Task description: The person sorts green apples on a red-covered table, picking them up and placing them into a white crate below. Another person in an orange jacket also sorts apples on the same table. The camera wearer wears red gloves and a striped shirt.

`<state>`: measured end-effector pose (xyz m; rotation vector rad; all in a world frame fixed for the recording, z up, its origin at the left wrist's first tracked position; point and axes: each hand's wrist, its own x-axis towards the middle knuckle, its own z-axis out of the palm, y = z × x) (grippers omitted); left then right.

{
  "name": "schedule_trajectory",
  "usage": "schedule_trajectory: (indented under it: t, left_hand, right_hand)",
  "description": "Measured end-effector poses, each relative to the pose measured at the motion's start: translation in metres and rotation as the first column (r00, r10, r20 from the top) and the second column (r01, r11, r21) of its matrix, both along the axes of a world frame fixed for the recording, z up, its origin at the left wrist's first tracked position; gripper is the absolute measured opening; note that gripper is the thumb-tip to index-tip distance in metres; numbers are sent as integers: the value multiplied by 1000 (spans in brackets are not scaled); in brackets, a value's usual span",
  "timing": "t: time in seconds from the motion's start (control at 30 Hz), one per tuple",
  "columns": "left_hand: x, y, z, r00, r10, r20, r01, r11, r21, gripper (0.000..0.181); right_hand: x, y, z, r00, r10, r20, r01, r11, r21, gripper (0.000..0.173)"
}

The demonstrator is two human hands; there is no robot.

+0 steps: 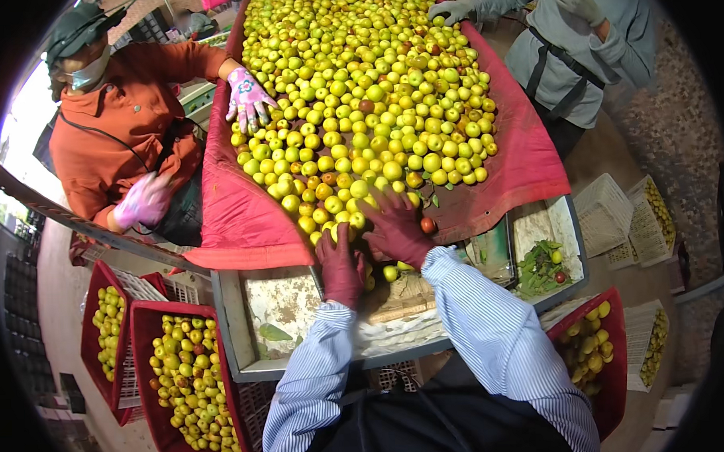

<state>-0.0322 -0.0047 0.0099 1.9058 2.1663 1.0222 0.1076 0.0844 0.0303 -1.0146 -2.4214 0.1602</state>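
Note:
A broad heap of yellow-green jujubes (358,118), some with red-brown patches, covers the sloping red cloth (530,160) before me. My right hand (396,226), in a dark red glove, lies palm down with fingers spread on the heap's near edge. Just to its right rests one red-brown jujube (428,225). My left hand (341,271), gloved alike, is at the cloth's lower lip with its fingertips against the lowest fruit; its palm side is hidden. Below and between my hands, a few jujubes (390,273) sit over the cardboard-lined middle of the metal tray (400,302).
Red-lined crates of jujubes stand at lower left (143,377) and lower right (618,360). White plastic crates (604,211) are at right. Leaves (540,267) lie in the tray's right corner. Co-workers' gloved hands reach the heap from left (248,98) and right (453,10).

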Motion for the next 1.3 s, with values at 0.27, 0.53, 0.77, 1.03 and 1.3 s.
schedule_trajectory:
  t: [0.27, 0.53, 0.77, 1.03, 1.3]
  left_hand:
    - [10, -3, -9, 981, -91, 169, 107, 991, -84, 58]
    - [7, 2, -25, 881, -71, 467, 166, 972, -166, 55]
    - [6, -3, -24, 833, -55, 550, 179, 968, -175, 38]
    - [11, -2, -18, 801, -102, 590, 209, 971, -116, 25]
    - [12, -4, -20, 734, -294, 612, 603, 698, -387, 37]
  right_hand:
    - [30, 13, -10, 998, -16, 58, 14, 999, 37, 41]
    - [123, 22, -34, 949, -313, -22, 314, 948, 47, 58]
    - [57, -3, -1, 999, 30, -27, -34, 989, -144, 61]
    - [35, 2, -7, 973, 153, 175, -116, 972, -205, 63]
    - [25, 12, 14, 973, 90, -215, -124, 981, -149, 26]
